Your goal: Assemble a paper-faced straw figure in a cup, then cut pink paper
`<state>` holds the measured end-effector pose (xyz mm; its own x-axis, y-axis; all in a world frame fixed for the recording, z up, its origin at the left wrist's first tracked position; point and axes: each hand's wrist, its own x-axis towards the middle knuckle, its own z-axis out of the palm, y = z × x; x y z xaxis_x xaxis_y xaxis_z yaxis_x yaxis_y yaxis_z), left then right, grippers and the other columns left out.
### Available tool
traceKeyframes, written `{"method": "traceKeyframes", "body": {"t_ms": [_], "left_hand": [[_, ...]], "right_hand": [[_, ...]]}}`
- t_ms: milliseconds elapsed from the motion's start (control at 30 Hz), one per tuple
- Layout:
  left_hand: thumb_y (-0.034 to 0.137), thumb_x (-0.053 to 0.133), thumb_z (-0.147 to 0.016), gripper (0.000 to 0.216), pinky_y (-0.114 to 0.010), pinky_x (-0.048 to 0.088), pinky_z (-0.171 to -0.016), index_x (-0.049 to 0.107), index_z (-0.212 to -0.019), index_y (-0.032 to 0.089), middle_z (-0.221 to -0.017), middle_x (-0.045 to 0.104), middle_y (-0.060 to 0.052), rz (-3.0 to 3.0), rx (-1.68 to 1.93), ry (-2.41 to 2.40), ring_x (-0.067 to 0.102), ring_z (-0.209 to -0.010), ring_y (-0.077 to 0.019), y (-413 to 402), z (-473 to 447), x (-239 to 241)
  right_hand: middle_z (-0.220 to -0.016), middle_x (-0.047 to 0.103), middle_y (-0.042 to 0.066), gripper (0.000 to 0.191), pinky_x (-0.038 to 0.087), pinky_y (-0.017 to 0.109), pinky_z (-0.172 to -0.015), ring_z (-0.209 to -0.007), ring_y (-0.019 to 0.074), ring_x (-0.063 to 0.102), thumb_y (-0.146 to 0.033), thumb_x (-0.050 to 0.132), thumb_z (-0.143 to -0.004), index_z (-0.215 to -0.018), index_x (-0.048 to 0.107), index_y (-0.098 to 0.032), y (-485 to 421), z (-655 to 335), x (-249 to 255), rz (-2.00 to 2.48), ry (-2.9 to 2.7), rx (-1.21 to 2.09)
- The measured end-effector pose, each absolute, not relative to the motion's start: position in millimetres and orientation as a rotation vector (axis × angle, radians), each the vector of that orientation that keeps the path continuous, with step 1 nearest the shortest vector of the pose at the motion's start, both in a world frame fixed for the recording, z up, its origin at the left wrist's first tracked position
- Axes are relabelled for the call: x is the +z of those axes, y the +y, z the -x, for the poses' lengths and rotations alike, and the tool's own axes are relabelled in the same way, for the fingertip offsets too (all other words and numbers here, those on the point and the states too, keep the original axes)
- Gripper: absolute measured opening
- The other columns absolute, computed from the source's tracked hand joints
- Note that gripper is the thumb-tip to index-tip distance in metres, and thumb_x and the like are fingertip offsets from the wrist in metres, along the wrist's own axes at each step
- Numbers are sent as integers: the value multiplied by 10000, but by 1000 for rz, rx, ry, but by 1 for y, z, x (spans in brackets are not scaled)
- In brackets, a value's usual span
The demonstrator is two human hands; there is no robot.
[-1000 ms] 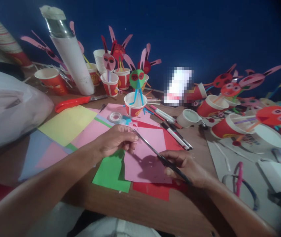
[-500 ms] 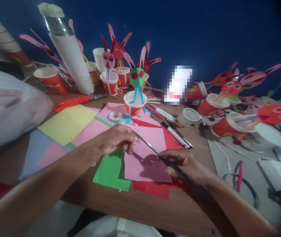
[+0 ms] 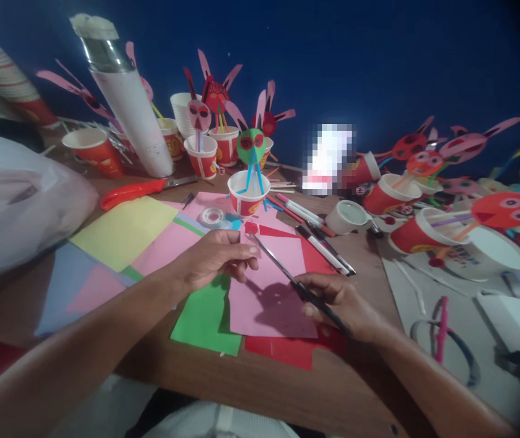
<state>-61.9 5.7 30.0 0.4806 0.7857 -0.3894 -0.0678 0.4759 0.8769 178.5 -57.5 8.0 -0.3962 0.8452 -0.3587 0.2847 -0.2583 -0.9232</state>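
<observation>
My right hand (image 3: 340, 304) is closed around the black handles of a pair of scissors (image 3: 282, 271). Its thin blades slant up and left over a pink paper sheet (image 3: 264, 304). My left hand (image 3: 212, 258) hovers just left of the blade tips, thumb and fingers pinched together; what they hold is too small to make out. Under the pink sheet lie a green sheet (image 3: 203, 319) and a red sheet (image 3: 287, 351). Both forearms reach in from the bottom over the wooden table (image 3: 260, 389).
Behind the sheets stand a paper cup with a green paper face (image 3: 247, 194), a tape roll (image 3: 213, 216), red-handled scissors (image 3: 134, 190), markers (image 3: 317, 237), a white tube (image 3: 134, 121) and a yellow sheet (image 3: 125, 228). A white bag (image 3: 13, 194) lies left. Several decorated red cups (image 3: 418, 234) crowd the right.
The right hand and its scissors have shifted slightly up and left. The left hand keeps its pinch in nearly the same place.
</observation>
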Motion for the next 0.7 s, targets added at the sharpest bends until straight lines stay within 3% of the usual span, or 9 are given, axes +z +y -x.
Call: {"method": "traceKeyframes", "body": {"t_ms": [700], "left_hand": [[125,628,-637,78,-130,417,-408,605,-565,107,-480,599,0,-960,650,992,561,-431,-68,6,63,36]], "right_hand": [[-544,477,-43,450,287,160,-366,-402,55,391,-455,716,-704,-1010,640,-134,-60,-180,9,1346,-1589,1762]]}}
